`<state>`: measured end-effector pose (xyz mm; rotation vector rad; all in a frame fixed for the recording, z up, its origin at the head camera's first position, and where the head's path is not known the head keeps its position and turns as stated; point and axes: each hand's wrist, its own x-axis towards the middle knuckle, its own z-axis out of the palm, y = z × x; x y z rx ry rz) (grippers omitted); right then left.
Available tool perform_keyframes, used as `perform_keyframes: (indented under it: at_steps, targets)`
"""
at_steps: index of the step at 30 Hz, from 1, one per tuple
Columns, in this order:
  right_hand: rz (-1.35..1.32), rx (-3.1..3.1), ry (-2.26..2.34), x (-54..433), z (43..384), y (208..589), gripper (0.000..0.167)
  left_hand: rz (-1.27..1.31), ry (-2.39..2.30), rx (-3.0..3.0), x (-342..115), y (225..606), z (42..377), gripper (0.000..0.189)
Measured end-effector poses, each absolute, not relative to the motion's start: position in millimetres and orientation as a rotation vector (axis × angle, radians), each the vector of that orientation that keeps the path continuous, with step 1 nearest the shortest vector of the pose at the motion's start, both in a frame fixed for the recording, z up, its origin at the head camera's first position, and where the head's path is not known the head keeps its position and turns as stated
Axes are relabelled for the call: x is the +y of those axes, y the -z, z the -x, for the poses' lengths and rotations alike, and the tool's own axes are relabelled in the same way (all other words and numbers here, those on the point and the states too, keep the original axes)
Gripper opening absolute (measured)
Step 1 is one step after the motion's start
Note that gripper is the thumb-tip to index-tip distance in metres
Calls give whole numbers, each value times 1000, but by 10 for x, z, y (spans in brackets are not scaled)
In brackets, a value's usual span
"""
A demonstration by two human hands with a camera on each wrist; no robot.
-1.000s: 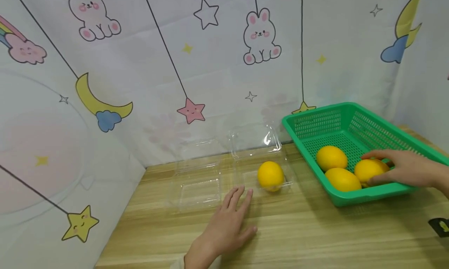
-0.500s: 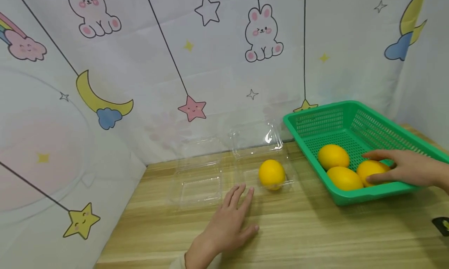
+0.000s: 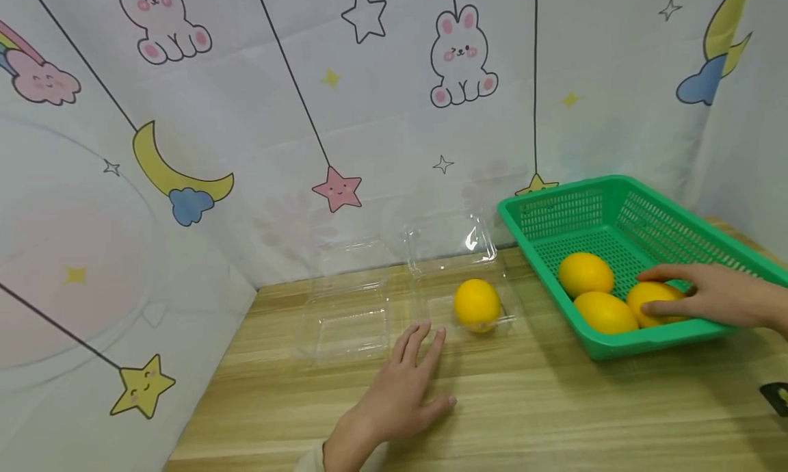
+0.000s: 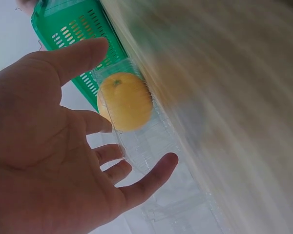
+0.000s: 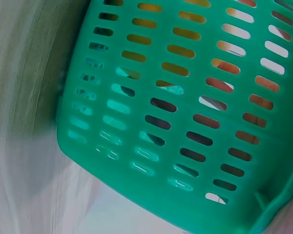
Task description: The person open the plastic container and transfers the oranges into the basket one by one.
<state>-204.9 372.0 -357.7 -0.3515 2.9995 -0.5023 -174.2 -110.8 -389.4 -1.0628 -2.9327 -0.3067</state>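
Note:
My right hand (image 3: 723,293) reaches into the green plastic basket (image 3: 606,342) and grips an orange (image 3: 651,295) there, thumb on its near side and forefinger over the far side. Two more oranges lie beside it, one in front (image 3: 606,313) and one behind (image 3: 586,275). The right wrist view shows mostly the basket's slotted wall (image 5: 185,122), with orange skin behind its slots. My left hand (image 3: 400,393) lies with fingers spread near a clear open plastic box (image 3: 434,308). That box holds one orange (image 3: 477,304), also visible in the left wrist view beyond my fingers.
A second clear plastic box (image 3: 351,332), lid up, stands left of the first. Both are on the wooden table (image 3: 277,410), against a white cloth (image 3: 394,130) printed with rabbits and stars. A dark object (image 3: 774,397) shows at the right edge.
My right thumb has shifted slightly upward on the orange in the basket. The left hand has stayed where it was, and the head view has tilted a little.

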Motion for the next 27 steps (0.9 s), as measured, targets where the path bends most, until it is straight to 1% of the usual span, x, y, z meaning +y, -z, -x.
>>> perform_keyframes:
  at_steps: [5, 13, 27]
  targets:
    - [325, 2984, 538, 3745, 2065, 3614, 73, 1077, 292, -2918, -1102, 3887, 1746, 90]
    - [328, 2984, 562, 3786, 2130, 3685, 73, 1069, 301, -2918, -1116, 3895, 1743, 90]
    - [320, 3062, 508, 3736, 2098, 3638, 76, 1068, 244, -2908, -1130, 3874, 1728, 90]
